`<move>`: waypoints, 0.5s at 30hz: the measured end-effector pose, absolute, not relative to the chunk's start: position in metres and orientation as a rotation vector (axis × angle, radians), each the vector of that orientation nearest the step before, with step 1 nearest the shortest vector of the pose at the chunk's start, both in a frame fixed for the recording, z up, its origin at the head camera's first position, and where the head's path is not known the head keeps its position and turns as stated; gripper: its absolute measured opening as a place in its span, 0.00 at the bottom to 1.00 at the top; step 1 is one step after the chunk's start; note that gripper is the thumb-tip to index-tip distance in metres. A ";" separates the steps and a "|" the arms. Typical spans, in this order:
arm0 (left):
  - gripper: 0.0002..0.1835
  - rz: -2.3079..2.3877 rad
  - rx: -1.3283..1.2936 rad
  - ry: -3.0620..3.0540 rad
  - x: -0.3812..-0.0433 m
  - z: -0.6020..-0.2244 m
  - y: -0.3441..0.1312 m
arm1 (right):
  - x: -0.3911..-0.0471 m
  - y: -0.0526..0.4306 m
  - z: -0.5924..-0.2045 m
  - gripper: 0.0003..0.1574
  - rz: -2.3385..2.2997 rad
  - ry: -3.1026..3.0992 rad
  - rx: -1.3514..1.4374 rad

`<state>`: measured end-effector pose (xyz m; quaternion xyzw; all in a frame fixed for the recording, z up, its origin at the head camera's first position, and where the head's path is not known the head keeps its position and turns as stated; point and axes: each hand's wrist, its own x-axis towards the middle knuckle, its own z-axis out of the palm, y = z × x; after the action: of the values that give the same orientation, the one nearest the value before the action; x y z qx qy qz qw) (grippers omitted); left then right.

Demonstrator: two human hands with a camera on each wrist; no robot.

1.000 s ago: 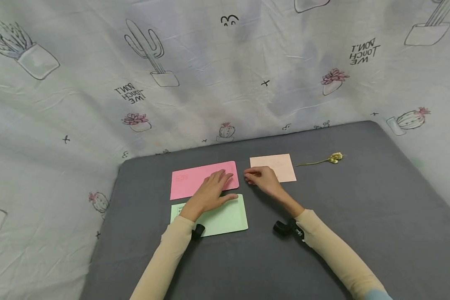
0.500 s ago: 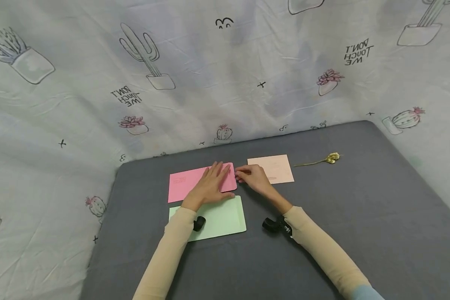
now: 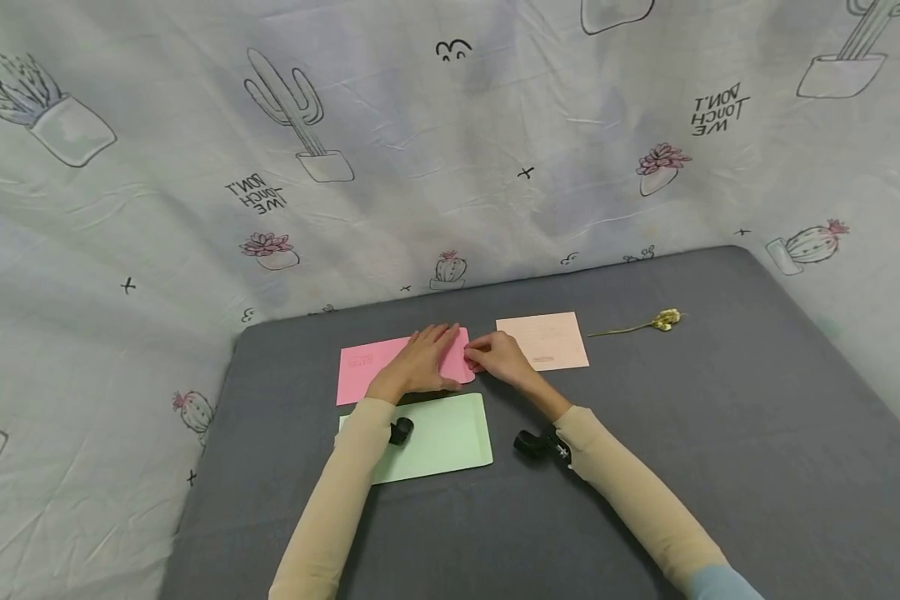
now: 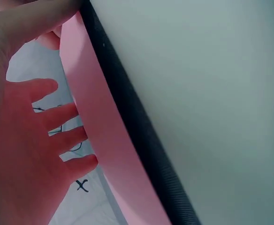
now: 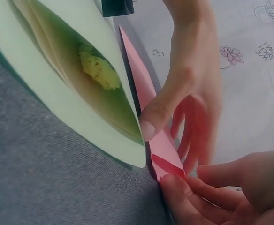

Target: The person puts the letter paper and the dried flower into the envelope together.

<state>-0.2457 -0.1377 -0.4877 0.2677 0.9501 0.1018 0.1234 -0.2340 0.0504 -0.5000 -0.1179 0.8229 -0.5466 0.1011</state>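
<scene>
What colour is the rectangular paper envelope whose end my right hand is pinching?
Pink, with small reddish print; the rectangular envelope shows best in the head view.

A curtained-off corner, the kind of room unclear: cactus-printed cloth (image 3: pixel 420 150) walls the grey counter (image 3: pixel 720 417) left, right and far.

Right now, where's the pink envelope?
Head view: the pink envelope lies left of the peach paper and just beyond the green envelope, its right end pinched by the right hand.

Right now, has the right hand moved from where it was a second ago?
Yes: the right hand has moved left relative to the peach card, to the pink envelope.
</scene>
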 end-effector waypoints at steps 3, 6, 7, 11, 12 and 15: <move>0.55 0.332 0.806 2.784 -0.247 -0.488 -0.138 | -0.235 0.049 -0.500 0.14 -1.569 2.447 -0.368; 0.55 0.358 0.821 2.791 -0.247 -0.487 -0.137 | -0.235 0.048 -0.499 0.14 -1.520 2.466 -0.396; 0.54 0.363 0.823 2.793 -0.247 -0.487 -0.137 | -0.235 0.047 -0.498 0.14 -1.499 2.479 -0.407; 0.53 0.372 0.826 2.806 -0.247 -0.486 -0.135 | -0.236 0.047 -0.498 0.14 -1.450 2.520 -0.455; 0.52 0.375 0.827 2.807 -0.247 -0.486 -0.135 | -0.236 0.047 -0.498 0.14 -1.437 2.530 -0.461; 0.51 0.367 0.833 2.811 -0.247 -0.486 -0.134 | -0.236 0.047 -0.499 0.14 -1.424 2.531 -0.459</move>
<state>-0.2467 -0.1337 -0.4860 0.2806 0.9472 0.1238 0.0933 -0.2360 0.0474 -0.4986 -0.1554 0.8565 -0.4818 0.1006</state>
